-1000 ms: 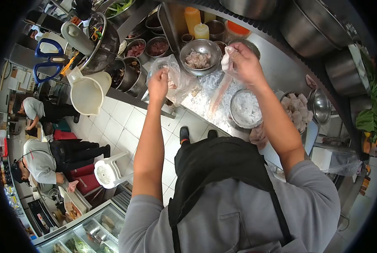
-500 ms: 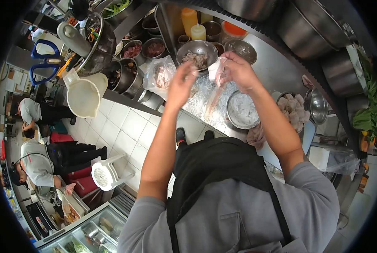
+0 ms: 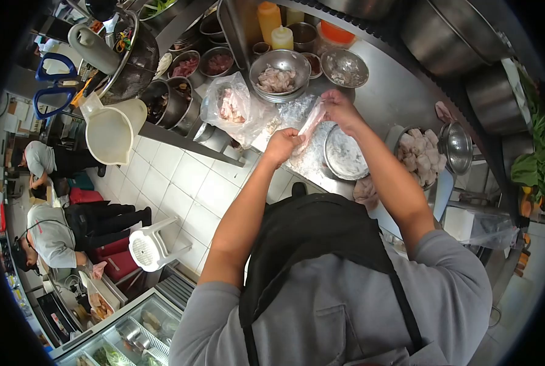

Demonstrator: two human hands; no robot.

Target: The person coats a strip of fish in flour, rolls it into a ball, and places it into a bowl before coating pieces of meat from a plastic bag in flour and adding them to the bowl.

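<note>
A thin, pale pink, raw-looking meat strip [image 3: 311, 125] is stretched at a slant between my two hands over the floured counter [image 3: 298, 111]. My left hand [image 3: 283, 146] pinches its lower end. At the upper end, the fingers of my right hand [image 3: 340, 113] are closed on it. Just beyond sits a metal bowl [image 3: 280, 60] holding pinkish meat pieces [image 3: 276, 80]. A round pan of white flour [image 3: 348, 152] lies below my right hand. To the left, a clear plastic bag [image 3: 214, 105] contains pale meat [image 3: 233, 105].
A bowl of pale rounded pieces [image 3: 420, 155] stands right of my right forearm. Squeeze bottles [image 3: 281, 38] and a coated metal bowl [image 3: 345, 67] are at the back. A white pitcher [image 3: 109, 137] hangs left. Two people [image 3: 53, 235] work at far left, near a white stool [image 3: 147, 249].
My left hand has come down from beside the meat bowl and now grips the strip's lower end. The strip, earlier dangling from my right hand, is drawn out between both hands.
</note>
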